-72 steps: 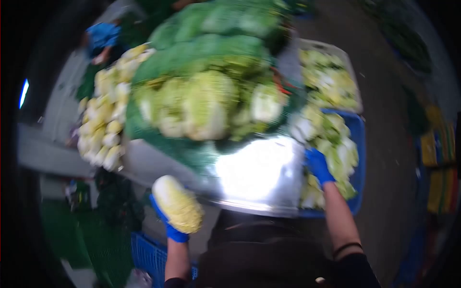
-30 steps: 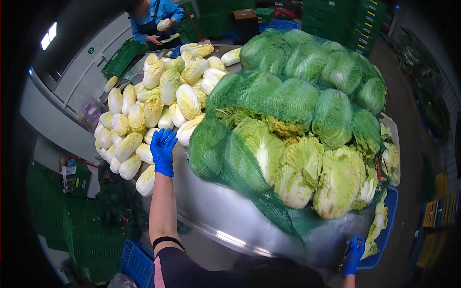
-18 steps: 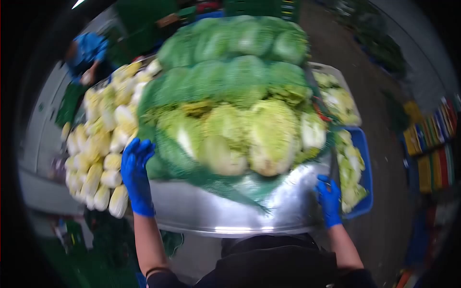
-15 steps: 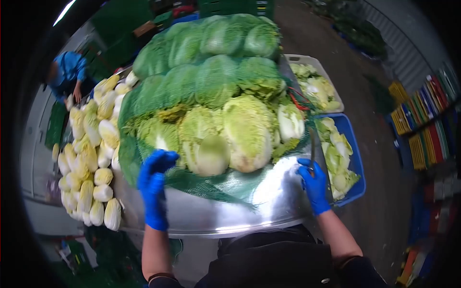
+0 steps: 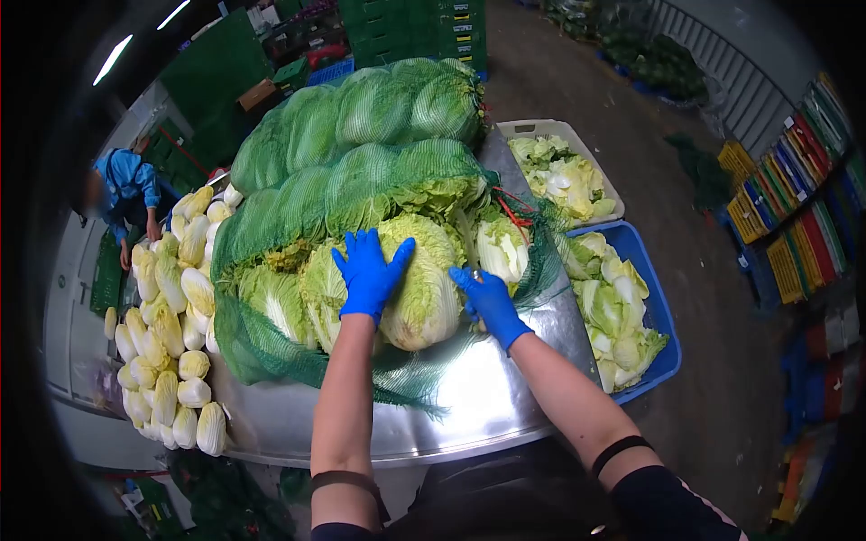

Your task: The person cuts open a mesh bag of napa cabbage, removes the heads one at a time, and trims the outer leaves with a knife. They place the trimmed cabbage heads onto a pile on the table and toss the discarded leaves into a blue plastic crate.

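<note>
My left hand (image 5: 368, 275), in a blue glove, lies with spread fingers on the left side of a large cabbage (image 5: 422, 293). To the right of that cabbage, my right hand (image 5: 488, 302) is curled round a knife (image 5: 476, 274), of which only a small part shows. The cabbage sits at the opening of a green net bag (image 5: 307, 203) filled with more cabbages. Beside my right hand, a whiter cabbage (image 5: 502, 249) lies at the net's right end. The net's loose edge hangs over the metal table (image 5: 478, 397).
Trimmed cabbages (image 5: 167, 334) are piled on the left. A blue bin (image 5: 663, 316) and a pale bin (image 5: 564, 135) on the right hold loose leaves. Behind lies another full net bag (image 5: 361, 104). A person in blue (image 5: 131, 180) stands at the far left.
My left hand has moved right and forward onto the large cabbage. My right hand has moved left, with the knife, to the cabbage's right side. The camera view has shifted.
</note>
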A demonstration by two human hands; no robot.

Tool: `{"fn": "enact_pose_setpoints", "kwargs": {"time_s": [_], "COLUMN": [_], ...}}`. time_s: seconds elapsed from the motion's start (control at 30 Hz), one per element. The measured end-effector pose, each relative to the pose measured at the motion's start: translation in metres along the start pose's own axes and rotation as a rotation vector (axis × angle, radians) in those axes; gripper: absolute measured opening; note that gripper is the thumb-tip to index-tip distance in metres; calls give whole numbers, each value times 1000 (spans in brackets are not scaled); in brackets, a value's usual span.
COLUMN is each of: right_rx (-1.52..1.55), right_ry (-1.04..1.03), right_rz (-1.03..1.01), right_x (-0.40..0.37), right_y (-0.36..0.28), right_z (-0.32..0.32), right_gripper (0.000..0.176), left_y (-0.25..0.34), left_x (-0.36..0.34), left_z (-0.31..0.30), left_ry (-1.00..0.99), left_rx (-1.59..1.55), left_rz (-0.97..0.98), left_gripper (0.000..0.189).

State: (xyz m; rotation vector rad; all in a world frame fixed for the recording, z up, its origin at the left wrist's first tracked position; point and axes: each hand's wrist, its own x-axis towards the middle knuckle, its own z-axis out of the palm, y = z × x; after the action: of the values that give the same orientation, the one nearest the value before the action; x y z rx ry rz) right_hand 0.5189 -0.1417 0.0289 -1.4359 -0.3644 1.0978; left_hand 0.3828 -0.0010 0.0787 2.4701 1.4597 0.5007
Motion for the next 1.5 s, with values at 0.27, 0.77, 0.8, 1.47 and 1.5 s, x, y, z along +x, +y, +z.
{"fn": "enact_pose_setpoints", "kwargs": {"time_s": [0.27, 0.77, 0.8, 1.47, 1.5], "right_rx": [245, -281, -605, -706, -638], "right_ry": [-44, -298, -354, 403, 300], "right_rz": [-28, -464, -402, -428, -274], "right_x": [-25, -86, -79, -164, -176], "right_y": [42, -52, -51, 42, 43], "right_z": [-13, -147, -150, -245, -238], "right_gripper": [27, 59, 60, 27, 25], "left_y": [14, 136, 131, 122, 117], "left_x": [-83, -254, -267, -179, -174], "left_z": [4, 31, 46, 91, 94], "left_ry": [247, 65, 57, -451, -493], "left_rx": [-545, -1592, -1591, -271, -398], "left_rz": [259, -225, -230, 342, 315], "left_gripper": [75, 91, 91, 99, 98]}}
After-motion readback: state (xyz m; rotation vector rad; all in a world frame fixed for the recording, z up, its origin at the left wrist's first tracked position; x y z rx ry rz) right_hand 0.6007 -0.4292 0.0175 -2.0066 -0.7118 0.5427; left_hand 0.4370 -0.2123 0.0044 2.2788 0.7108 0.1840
